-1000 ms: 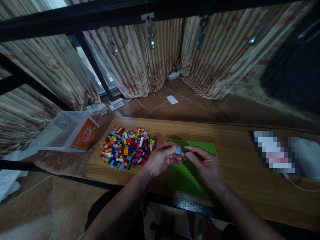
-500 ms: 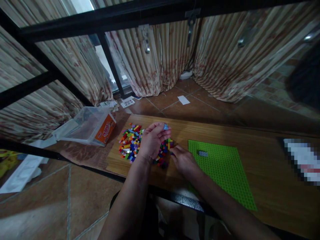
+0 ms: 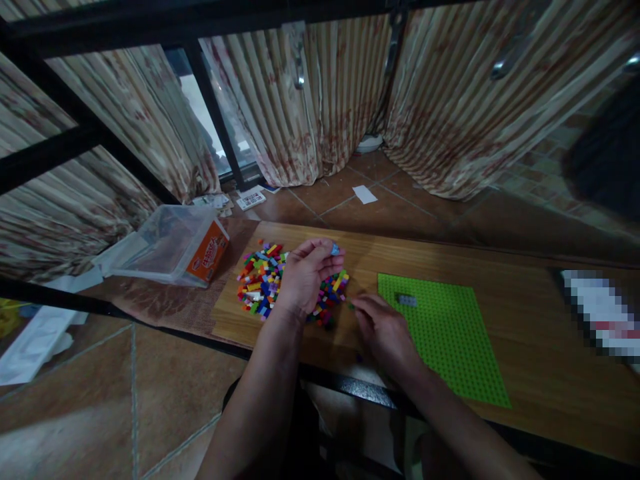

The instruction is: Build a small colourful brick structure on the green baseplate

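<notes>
In the head view, the left hand (image 3: pixel 304 273) has its grip closed on a light blue brick (image 3: pixel 335 249), pinched at the fingertips above the right part of the brick pile (image 3: pixel 260 277); fingers cover some of it. The right hand (image 3: pixel 387 328) is curled low over the tabletop (image 3: pixel 545 320), between the pile and the green baseplate (image 3: pixel 450 333); a small greenish spot shows at its fingertips, but whether that grip holds it I cannot tell. A grey brick (image 3: pixel 407 301) sits on the baseplate, whose near left corner the right forearm hides. The left hand and wrist block the pile's middle.
</notes>
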Demonstrator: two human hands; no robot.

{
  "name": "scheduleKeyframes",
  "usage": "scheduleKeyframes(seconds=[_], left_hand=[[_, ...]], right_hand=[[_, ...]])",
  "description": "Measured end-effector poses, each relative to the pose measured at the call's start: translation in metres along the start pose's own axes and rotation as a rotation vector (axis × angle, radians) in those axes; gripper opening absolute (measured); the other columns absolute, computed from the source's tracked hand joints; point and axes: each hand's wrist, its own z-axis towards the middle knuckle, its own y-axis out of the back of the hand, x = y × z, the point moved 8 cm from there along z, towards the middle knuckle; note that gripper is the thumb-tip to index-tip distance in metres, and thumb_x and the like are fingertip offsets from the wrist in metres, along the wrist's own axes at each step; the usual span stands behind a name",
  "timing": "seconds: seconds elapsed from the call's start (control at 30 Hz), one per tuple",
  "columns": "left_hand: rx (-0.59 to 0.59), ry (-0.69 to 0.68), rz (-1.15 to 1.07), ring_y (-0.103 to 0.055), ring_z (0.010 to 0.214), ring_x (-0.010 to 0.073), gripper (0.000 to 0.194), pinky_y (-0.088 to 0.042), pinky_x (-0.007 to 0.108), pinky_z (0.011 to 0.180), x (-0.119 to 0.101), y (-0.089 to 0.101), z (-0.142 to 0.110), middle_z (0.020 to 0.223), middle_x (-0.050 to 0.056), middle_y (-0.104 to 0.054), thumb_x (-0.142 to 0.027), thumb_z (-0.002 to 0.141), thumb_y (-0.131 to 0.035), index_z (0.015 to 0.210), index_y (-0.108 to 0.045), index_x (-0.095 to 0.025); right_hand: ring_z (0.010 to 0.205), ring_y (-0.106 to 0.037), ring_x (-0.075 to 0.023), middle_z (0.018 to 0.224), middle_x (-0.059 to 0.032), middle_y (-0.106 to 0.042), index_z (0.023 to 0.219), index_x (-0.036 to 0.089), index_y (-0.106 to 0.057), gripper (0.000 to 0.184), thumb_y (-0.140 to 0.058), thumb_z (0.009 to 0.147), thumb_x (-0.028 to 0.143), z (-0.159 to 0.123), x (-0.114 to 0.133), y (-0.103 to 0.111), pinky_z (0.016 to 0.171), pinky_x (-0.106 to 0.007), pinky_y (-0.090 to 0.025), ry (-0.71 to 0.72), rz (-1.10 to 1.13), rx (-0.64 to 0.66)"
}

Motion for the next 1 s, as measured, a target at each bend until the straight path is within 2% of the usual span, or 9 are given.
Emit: scheduleKeyframes(seconds=[0.1,0.3,0.4,0.5,0.6,0.87,1.0], left_hand=[[-0.003,-0.003,0.01,-0.067,0.065,0.012,0.025,-0.054,0.022,0.066,0.001,0.0,0.0,0.078,0.005,-0.073,-0.027,0.069,-0.08,0.081,-0.064,-0.013],[-0.016,-0.007,0.023,-0.066,0.065,0.012,0.026,-0.054,0.023,0.065,0.001,0.002,0.001,0.077,0.005,-0.072,-0.028,0.068,-0.081,0.082,-0.064,-0.013],[-0.012,-0.002,0.031,-0.066,0.064,0.0117,0.025,-0.053,0.023,0.066,0.0,0.002,0.001,0.077,0.004,-0.072,-0.028,0.069,-0.08,0.082,-0.064,-0.014],[-0.02,0.0,0.048,-0.065,0.064,0.0116,0.024,-0.052,0.023,0.065,0.0,0.002,0.002,0.076,0.004,-0.072,-0.028,0.069,-0.079,0.081,-0.064,-0.014],[-0.037,-0.014,0.058,-0.065,0.064,0.0119,0.024,-0.052,0.024,0.066,0.0,0.003,0.002,0.076,0.004,-0.071,-0.029,0.069,-0.079,0.08,-0.064,-0.014],[-0.039,-0.062,0.063,-0.067,0.068,0.0129,0.022,-0.052,0.024,0.067,-0.002,0.004,0.003,0.077,0.003,-0.07,-0.027,0.07,-0.078,0.082,-0.064,-0.014],[0.006,-0.051,0.067,-0.065,0.068,0.0106,0.024,-0.052,0.022,0.067,-0.001,0.001,0.003,0.078,0.003,-0.07,-0.022,0.067,-0.079,0.084,-0.065,-0.013]], right_hand=[[0.099,-0.066,-0.0196,0.107,-0.009,-0.069,0.098,0.019,-0.067,0.022,-0.045,0.093,0.016,-0.014,0.001,0.007,0.086,-0.033,-0.053,-0.023,-0.002,-0.008],[0.097,-0.065,-0.0199,0.105,-0.0083,-0.069,0.104,0.019,-0.065,0.019,-0.049,0.094,0.023,-0.044,0.01,0.03,0.085,-0.035,-0.052,-0.035,-0.11,-0.05],[0.089,-0.063,-0.0222,0.093,-0.0055,-0.069,0.097,0.021,-0.067,0.013,-0.06,0.09,0.028,-0.063,0.011,0.03,0.077,-0.036,-0.05,-0.051,-0.214,0.066],[0.08,-0.06,-0.0233,0.082,-0.0034,-0.068,0.086,0.023,-0.068,0.006,-0.065,0.086,0.028,-0.072,0.009,0.019,0.071,-0.037,-0.046,-0.059,-0.321,0.198],[0.078,-0.059,-0.0239,0.077,-0.0034,-0.068,0.079,0.023,-0.069,0.007,-0.065,0.084,0.024,-0.06,0.007,0.005,0.072,-0.038,-0.043,-0.078,-0.369,0.247],[0.088,-0.059,-0.0244,0.081,-0.0058,-0.07,0.073,0.022,-0.068,0.014,-0.063,0.086,0.027,0.015,0.005,-0.028,0.078,-0.037,-0.044,-0.053,-0.387,0.221],[0.088,-0.061,-0.0232,0.084,-0.005,-0.071,0.08,0.022,-0.07,0.011,-0.062,0.087,0.026,0.021,0.004,-0.023,0.083,-0.037,-0.045,-0.017,-0.295,0.135]])
